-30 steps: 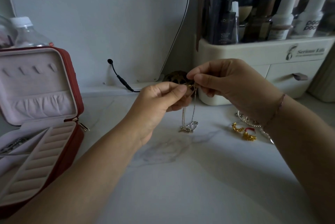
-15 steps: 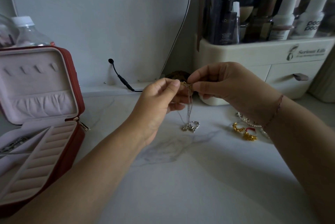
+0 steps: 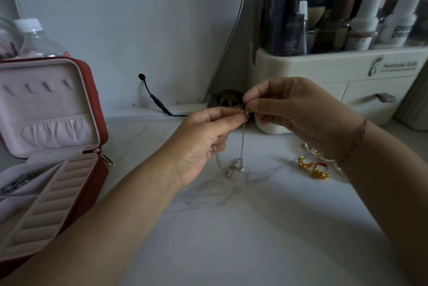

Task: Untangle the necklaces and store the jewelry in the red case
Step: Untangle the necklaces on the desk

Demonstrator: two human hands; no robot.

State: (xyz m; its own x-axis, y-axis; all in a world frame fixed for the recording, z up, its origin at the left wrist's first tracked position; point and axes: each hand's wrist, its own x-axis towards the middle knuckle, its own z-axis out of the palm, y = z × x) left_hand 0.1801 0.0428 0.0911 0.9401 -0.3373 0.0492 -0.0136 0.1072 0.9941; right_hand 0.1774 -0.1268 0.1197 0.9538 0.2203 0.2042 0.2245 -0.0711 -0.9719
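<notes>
At the far left, a red jewelry case (image 3: pixel 102 128) is seen lying open on the white marble tabletop (image 3: pixel 231 228), its lid propped upright and lined in pale pink. A dark chain (image 3: pixel 16 182) is laid in a compartment of the base, beside the ribbed ring rolls (image 3: pixel 46 204). Behind the case, a clear plastic bottle (image 3: pixel 34 38) with a white cap is partly hidden. A black cable (image 3: pixel 155 100) is plugged into the white wall panel further right.

Near the middle, the left hand (image 3: pixel 201 144) is raised above the table, thumb and forefinger pressed together on the top of the thin silver necklaces (image 3: pixel 242 144). The chains are hung down from the pinch, and their knotted lower end (image 3: pixel 232 167) is rested on the marble. The right hand (image 3: pixel 298 112) is held just beside the left, its fingertips closed on the same gold-coloured clasp (image 3: pixel 246 113), so both hands meet at one point. A thin bracelet (image 3: pixel 356 142) is worn on the right wrist.

Behind the hands, a brown openwork dome (image 3: pixel 225 99) is set against the wall. To the right, gold earrings (image 3: pixel 313 168) and a silver chain (image 3: pixel 317 155) are left on the table, partly covered by the right forearm. A cream cosmetics organizer (image 3: pixel 347 72) with drawers is filled with bottles.
</notes>
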